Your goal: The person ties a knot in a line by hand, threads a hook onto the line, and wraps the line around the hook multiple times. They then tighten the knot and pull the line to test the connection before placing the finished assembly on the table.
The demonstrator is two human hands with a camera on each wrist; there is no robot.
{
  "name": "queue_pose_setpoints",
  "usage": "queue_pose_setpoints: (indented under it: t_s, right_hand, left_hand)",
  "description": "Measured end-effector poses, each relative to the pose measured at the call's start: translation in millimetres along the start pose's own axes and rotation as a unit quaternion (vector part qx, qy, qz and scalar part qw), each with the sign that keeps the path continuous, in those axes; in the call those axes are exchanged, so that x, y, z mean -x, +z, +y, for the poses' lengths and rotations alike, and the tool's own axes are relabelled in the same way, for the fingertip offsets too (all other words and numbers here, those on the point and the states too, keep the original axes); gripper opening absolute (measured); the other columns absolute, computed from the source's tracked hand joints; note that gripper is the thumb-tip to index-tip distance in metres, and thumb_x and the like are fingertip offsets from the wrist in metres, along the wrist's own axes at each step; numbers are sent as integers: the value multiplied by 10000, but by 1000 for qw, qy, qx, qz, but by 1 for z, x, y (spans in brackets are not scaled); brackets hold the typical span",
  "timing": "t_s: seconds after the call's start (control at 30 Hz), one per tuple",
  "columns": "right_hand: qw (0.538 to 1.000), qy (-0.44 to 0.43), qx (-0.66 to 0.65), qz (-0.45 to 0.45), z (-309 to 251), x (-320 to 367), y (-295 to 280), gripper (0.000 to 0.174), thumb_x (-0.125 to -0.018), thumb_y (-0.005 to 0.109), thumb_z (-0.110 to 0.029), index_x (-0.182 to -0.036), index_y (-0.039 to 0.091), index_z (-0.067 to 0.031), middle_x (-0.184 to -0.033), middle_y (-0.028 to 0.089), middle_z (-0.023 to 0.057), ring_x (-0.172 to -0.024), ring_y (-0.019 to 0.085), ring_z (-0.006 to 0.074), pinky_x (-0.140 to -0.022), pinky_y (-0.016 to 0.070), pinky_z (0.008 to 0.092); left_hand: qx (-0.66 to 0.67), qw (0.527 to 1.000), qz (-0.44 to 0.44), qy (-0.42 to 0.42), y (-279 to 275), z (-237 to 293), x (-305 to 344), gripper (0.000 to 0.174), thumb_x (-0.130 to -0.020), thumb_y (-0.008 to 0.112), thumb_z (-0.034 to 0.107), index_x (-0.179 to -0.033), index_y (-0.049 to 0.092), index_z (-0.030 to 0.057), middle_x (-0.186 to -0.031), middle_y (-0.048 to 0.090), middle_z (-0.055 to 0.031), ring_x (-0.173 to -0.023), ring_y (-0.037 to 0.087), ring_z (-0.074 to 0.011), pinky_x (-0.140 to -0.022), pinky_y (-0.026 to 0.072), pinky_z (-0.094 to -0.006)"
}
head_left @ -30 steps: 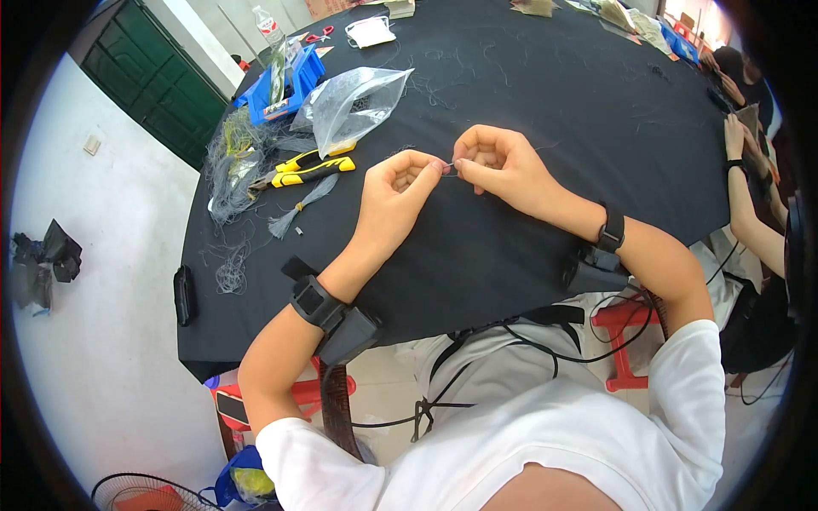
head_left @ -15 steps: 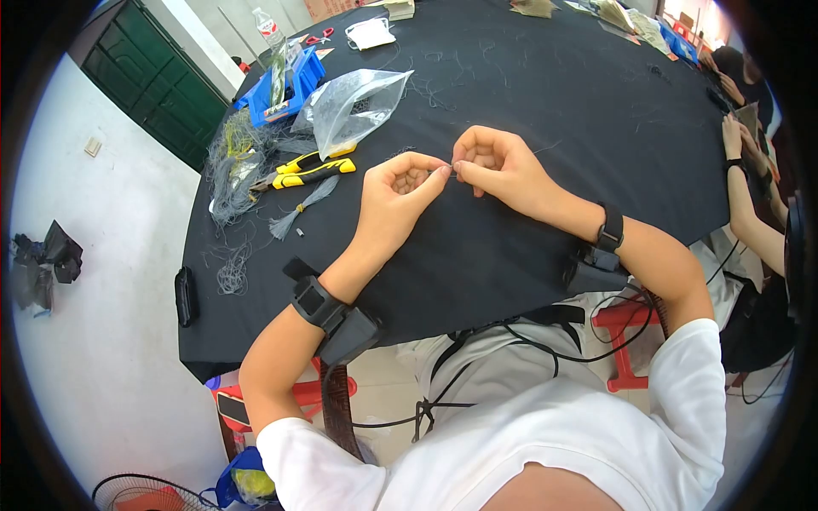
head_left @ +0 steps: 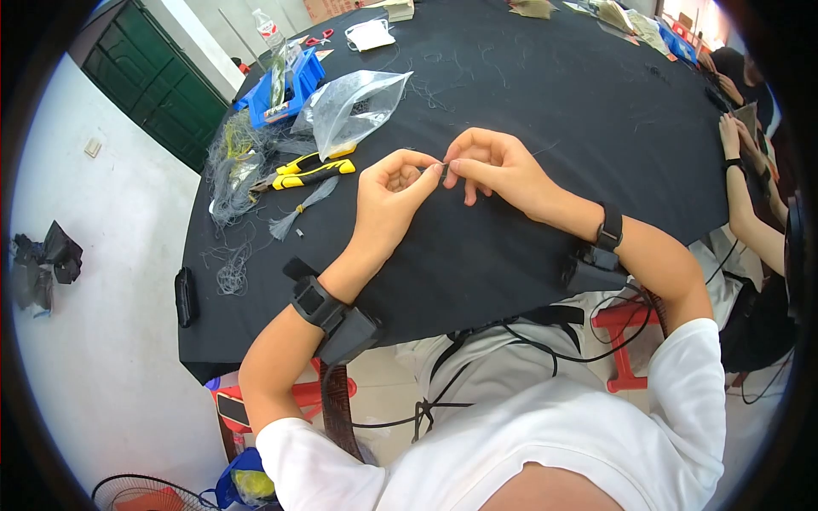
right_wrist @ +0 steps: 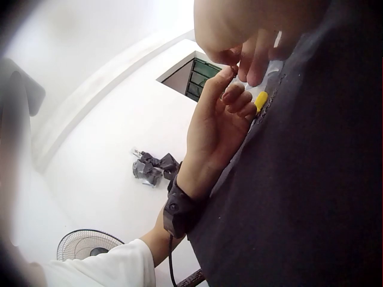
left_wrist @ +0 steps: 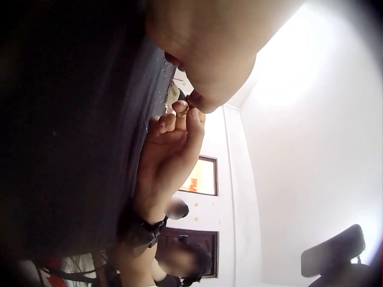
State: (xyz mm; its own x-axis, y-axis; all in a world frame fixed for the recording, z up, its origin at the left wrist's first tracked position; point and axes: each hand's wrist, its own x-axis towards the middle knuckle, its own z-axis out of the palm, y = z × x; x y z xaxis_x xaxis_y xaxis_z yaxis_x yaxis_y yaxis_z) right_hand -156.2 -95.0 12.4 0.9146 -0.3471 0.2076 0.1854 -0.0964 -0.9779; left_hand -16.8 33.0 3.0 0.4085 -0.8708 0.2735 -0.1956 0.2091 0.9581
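Thumb and forefinger of my left hand (head_left: 388, 200) pinch a thin grey strand (head_left: 444, 164), mostly hidden by the fingertips. Facing it, my right hand (head_left: 503, 170) also pinches at the strand with thumb and forefinger, its other fingers loosely bent. The fingertips of both hands meet closely above the black tablecloth, as the left wrist view shows with the right hand (left_wrist: 170, 161) and the right wrist view with the left hand (right_wrist: 218, 128). Left of the hands lie yellow-and-black pliers (head_left: 311, 173) and a tied bundle of grey strands (head_left: 305, 209).
Beyond the pliers are a clear plastic bag (head_left: 354, 106), a blue bin (head_left: 294, 89) and a tangle of grey strands (head_left: 230, 175). Farther back lie a white mask (head_left: 370, 34) and red scissors (head_left: 319, 38). Another person's arm (head_left: 743, 200) rests at the right edge.
Both hands have shifted slightly left, fingertips staying close together. The right hand's lower fingers have loosened and spread from their tighter curl.
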Motion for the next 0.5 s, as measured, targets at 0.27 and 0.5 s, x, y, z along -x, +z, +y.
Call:
queue_pose_setpoints:
  t_s: [0.27, 0.5]
  right_hand:
    - [1000, -12, 10, 5, 4, -1, -1, 172, -844, 534, -137, -966, 551, -17, -806, 641, 65, -575, 567, 84, -502, 385, 190]
    - [1000, 1, 14, 17, 3, -1, 0, 166, -837, 517, -118, -959, 555, -13, -798, 624, 55, -590, 563, 82, -516, 391, 189]
  left_hand:
    - [12, 1000, -5, -10, -2, -1, 0, 113, -853, 616, 99, -924, 616, 11, -806, 631, -5, -726, 547, -23, -659, 386, -154]
    - [12, 1000, 3, -11, -1, 0, 1, 104, -852, 616, 98, -915, 614, 16, -828, 629, -3, -747, 553, -29, -676, 396, -161]
